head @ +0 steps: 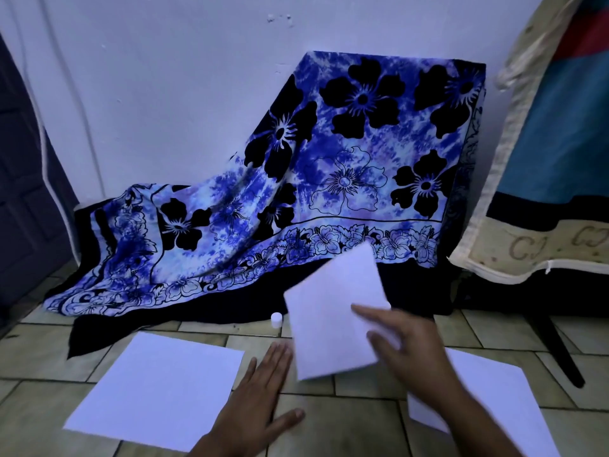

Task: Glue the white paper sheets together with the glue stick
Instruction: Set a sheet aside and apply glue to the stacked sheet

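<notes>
— Head view: what do I have?

— My right hand (408,351) pinches the lifted sheet (329,308) clear of the tiled floor (356,430), its long axis tilting away up-right. My left hand (260,400) lies flat, fingers straight, just beside the floor sheet (158,387).

— And the glue?

— What is probably the glue stick (276,319), small, white-capped and blurred, stands straight ahead of my left hand, just beside the lifted sheet's left edge. The left hand is free and nearer, so I'd reach with it.
</notes>
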